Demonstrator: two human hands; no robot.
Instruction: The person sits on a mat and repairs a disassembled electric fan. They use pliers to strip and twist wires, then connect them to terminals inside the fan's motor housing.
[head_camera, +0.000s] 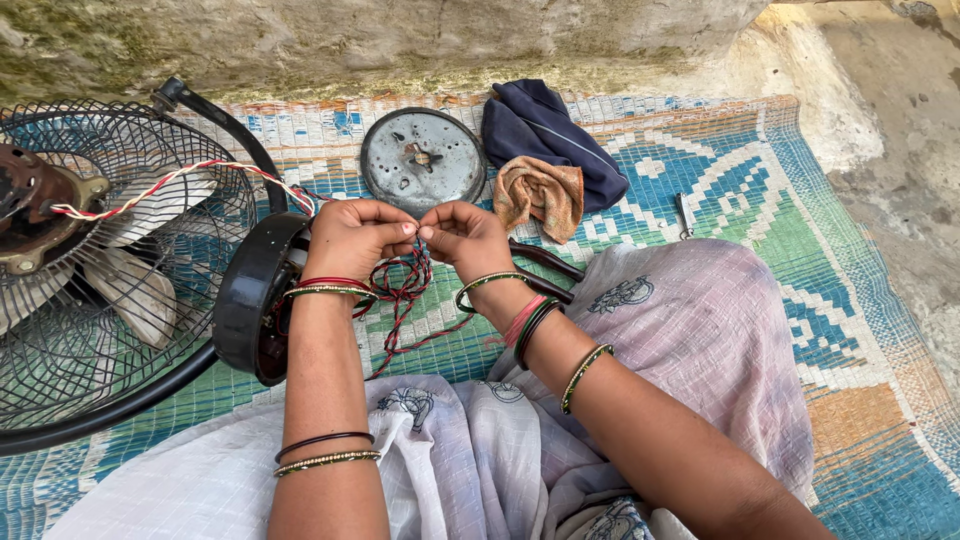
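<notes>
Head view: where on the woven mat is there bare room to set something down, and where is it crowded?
Bare mat lies right of the dark blue cloth, broken only by a small metal tool, and along the right edge past the lap. Crowded: the fan cage fills the left; the round metal plate, orange cloth and both hands, left and right, on twisted wires.

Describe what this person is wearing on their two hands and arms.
Both forearms are bare, with no sleeves or gloves. The left hand has red and gold-green bangles at the wrist, plus a thin black and a beaded gold one higher up. The right hand wears green-gold, pink-red and dark green bangles, with another green-gold one further up.
</notes>
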